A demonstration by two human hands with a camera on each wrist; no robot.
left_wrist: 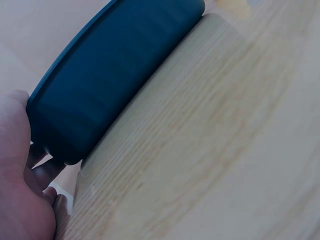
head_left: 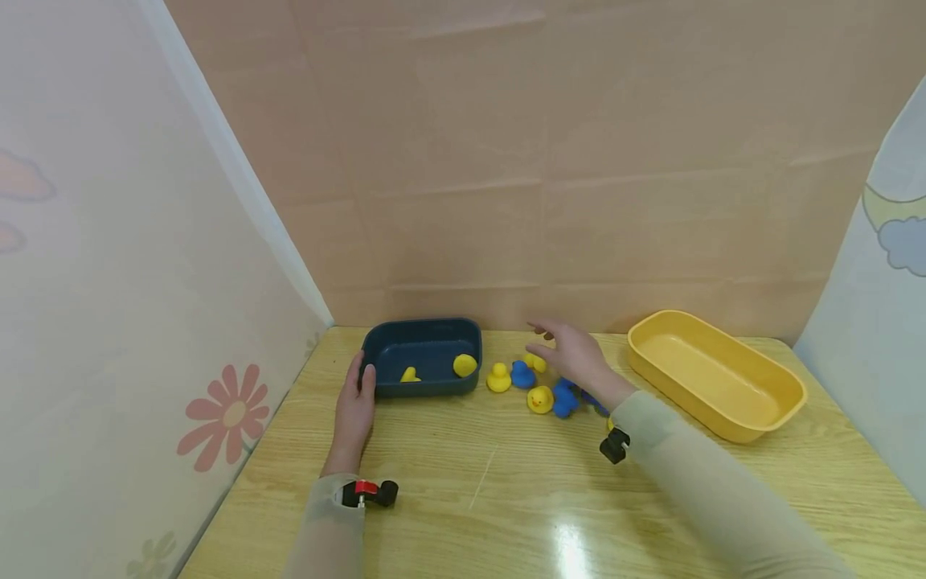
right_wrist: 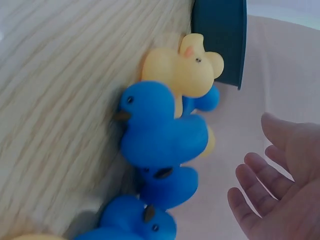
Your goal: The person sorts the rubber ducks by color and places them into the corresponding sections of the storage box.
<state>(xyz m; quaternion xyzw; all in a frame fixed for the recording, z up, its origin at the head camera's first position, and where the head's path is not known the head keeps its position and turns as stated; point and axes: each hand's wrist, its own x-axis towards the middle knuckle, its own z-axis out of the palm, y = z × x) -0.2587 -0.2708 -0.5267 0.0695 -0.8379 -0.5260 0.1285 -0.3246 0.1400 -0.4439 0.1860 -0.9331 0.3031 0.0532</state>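
Note:
In the head view a dark blue bin [head_left: 419, 389] stands at the back left, with a yellow rubber duck [head_left: 465, 366] and part of another yellow piece [head_left: 410, 375] inside. My left hand [head_left: 354, 410] holds its near left corner, thumb at the front and fingers along the left wall. Right of the bin, yellow and blue rubber ducks lie in a loose group, among them a yellow duck [head_left: 498, 378] and a blue duck [right_wrist: 162, 127]. Above them my right hand [head_left: 575, 354] hovers with fingers spread and nothing held; its forearm hides part of the group.
A yellow bin [head_left: 723, 382] sits slanted at the back right of the wooden table [head_left: 463, 498]. A brown sheet [head_left: 550, 201] hangs behind, and pale printed panels stand at both sides.

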